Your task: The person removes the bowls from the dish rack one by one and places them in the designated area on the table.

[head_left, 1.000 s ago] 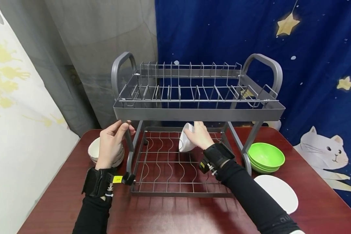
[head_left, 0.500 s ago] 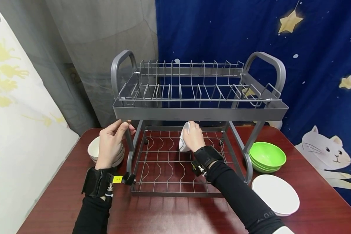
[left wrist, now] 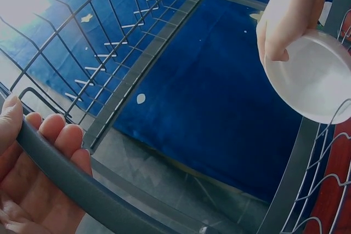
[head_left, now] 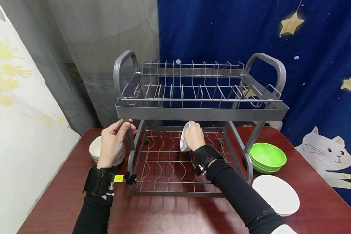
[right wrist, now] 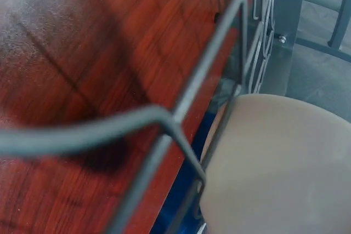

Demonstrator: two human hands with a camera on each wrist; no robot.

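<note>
A grey two-tier dish rack (head_left: 201, 114) stands on the table. My left hand (head_left: 112, 143) grips the rack's left upright just under the top tier; in the left wrist view its fingers and thumb lie around the grey bar (left wrist: 82, 182). Inside the lower tier, my right hand (head_left: 194, 136) holds a white bowl (head_left: 185, 142) by its rim. The bowl stands tipped on its side at the wires, its opening facing left. Close up in the right wrist view, its smooth outer wall (right wrist: 285, 163) sits beside the wires. Most of my right fingertips are hidden.
Stacked green bowls (head_left: 266, 156) stand right of the rack, with white plates (head_left: 276, 195) in front of them. Cream bowls (head_left: 95, 148) sit on the left, partly behind my left hand. The reddish-brown table (head_left: 152, 214) reaches to a wall and curtains.
My right hand has moved slightly left and turned against the bowl, which now stands more upright on edge. My left hand keeps its grip on the rack.
</note>
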